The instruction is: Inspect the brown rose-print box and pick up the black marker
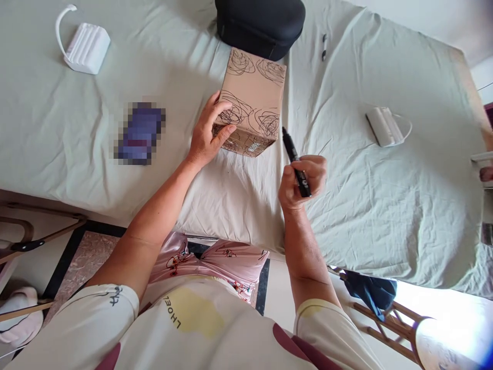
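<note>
A brown cardboard box (252, 92) with black scribbled loops on its faces stands on the cloth-covered table (246, 195). My left hand (210, 131) rests against the box's left side and near edge, thumb and fingers curved over it, steadying it. To the right of the box, my right hand (304, 180) is closed round a black marker pen (290, 146). The marker's front end points up and left towards the box's right edge, apart from it. Whether its cap is off I cannot tell for sure.
Behind the box sits a black hard case (262, 25). White ribbed devices with straps lie at left (88, 49) and right (385, 126). A blurred phone-like rectangle (140, 133) lies left of my arm. A small black object (324, 47) is at the back right.
</note>
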Demonstrator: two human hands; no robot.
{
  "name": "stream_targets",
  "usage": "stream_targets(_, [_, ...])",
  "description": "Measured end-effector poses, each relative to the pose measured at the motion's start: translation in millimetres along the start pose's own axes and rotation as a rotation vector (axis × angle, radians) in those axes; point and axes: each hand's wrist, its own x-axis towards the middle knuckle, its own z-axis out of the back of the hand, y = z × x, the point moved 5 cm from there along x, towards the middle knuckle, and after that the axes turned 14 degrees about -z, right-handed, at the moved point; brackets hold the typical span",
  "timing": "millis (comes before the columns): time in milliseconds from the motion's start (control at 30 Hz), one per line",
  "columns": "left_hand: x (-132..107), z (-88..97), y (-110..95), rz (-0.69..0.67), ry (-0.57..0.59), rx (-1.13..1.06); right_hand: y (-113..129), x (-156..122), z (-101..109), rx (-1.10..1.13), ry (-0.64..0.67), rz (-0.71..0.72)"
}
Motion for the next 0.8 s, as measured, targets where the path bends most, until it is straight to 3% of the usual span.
stream_targets(67, [0.1, -0.8, 0.4, -0.003, -0.009, -0.01, 4.1, -4.8, -5.9, -0.022, 0.053, 0.062])
stream_targets(233, [0.8, -0.9, -0.5, -0.014, -0.004, -0.013, -3.8, -11.1, -21.7, -0.12, 0.207, 0.067])
stream_targets(433, [0.5, -0.9, -0.2, -0.018, -0.001, -0.013, -11.0, -11.0, -22.2, -0.073, 0.301, 0.058])
stream_targets(633, [-0.1, -0.6, -1.5, -0.04, 0.009, 0.002, -1.1, -6.1, -23.0, 0.0, 0.315, 0.134])
stream_targets(800, [-0.2, -0.6, -3.3, -0.065, -0.002, 0.013, -10.9, 0.7, -12.7, -0.078, 0.252, 0.049])
